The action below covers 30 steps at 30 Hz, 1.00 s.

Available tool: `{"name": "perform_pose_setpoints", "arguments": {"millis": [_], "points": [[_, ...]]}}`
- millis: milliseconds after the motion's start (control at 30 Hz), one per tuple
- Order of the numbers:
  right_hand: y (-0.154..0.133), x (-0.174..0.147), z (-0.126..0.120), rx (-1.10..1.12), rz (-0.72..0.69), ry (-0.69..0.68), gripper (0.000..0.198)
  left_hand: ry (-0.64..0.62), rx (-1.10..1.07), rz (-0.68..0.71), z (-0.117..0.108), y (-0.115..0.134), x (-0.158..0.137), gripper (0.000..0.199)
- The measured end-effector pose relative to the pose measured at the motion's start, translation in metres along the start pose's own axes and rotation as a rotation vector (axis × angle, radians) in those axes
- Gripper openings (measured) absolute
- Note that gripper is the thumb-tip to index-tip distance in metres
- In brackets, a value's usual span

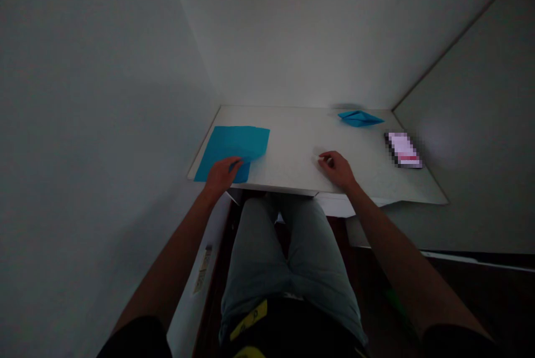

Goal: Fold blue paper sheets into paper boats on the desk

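Blue sheets of paper (232, 143) lie at the left of the white table. My left hand (223, 173) is at their near edge, thumb and index finger closed on a corner of the top sheet, which is lifted a little off the paper beneath. My right hand (337, 169) hovers over the middle right of the table, its thumb and fingertips brought together with nothing visible between them. At the back right rests a folded blue paper piece (360, 119), pointed at both ends, apart from both hands.
A phone (403, 149) with a blurred lit screen lies at the right end of the white table (292, 140). Walls border the table at the left, back and right. My legs (288, 246) are below its front edge.
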State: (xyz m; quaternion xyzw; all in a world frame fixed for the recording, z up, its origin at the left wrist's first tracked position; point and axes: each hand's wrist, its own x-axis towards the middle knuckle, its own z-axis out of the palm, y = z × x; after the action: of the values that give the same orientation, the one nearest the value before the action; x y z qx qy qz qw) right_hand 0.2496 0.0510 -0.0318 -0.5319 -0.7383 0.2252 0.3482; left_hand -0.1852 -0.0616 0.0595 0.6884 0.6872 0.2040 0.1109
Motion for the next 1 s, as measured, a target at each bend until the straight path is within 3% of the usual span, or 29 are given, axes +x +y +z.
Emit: {"name": "perform_pose_setpoints", "arguments": {"millis": [100, 200, 333, 467, 567, 700, 900, 933, 1000], "points": [[-0.002, -0.002, 0.001, -0.019, -0.099, 0.015, 0.049, -0.037, 0.019, 0.268, -0.008, 0.037, 0.014, 0.032], [-0.012, -0.01, -0.002, -0.09, -0.251, 0.015, 0.071, -0.099, 0.084, 0.454, 0.0, 0.09, 0.023, 0.032], [-0.026, -0.028, -0.013, -0.252, -0.428, -0.089, 0.084, -0.18, 0.165, 0.564, 0.035, 0.159, 0.017, 0.029], [-0.023, -0.048, -0.034, -0.344, -0.51, -0.203, 0.081, -0.24, 0.177, 0.636, 0.069, 0.198, -0.002, 0.029], [-0.014, -0.059, -0.051, -0.386, -0.521, -0.236, 0.078, -0.282, 0.176, 0.685, 0.085, 0.206, -0.014, 0.03], [-0.004, -0.07, -0.058, -0.389, -0.619, -0.384, 0.067, -0.298, 0.166, 0.729, 0.096, 0.206, -0.021, 0.03], [0.002, -0.079, -0.051, -0.3, -0.601, -0.405, 0.048, -0.31, 0.099, 0.771, 0.084, 0.198, -0.028, 0.027], [0.003, -0.079, -0.052, -0.28, -0.582, -0.401, 0.044, -0.306, 0.069, 0.743, 0.078, 0.191, -0.029, 0.032], [0.005, -0.079, -0.056, -0.245, -0.529, -0.381, 0.039, -0.285, -0.006, 0.638, 0.066, 0.166, -0.032, 0.07]]}}
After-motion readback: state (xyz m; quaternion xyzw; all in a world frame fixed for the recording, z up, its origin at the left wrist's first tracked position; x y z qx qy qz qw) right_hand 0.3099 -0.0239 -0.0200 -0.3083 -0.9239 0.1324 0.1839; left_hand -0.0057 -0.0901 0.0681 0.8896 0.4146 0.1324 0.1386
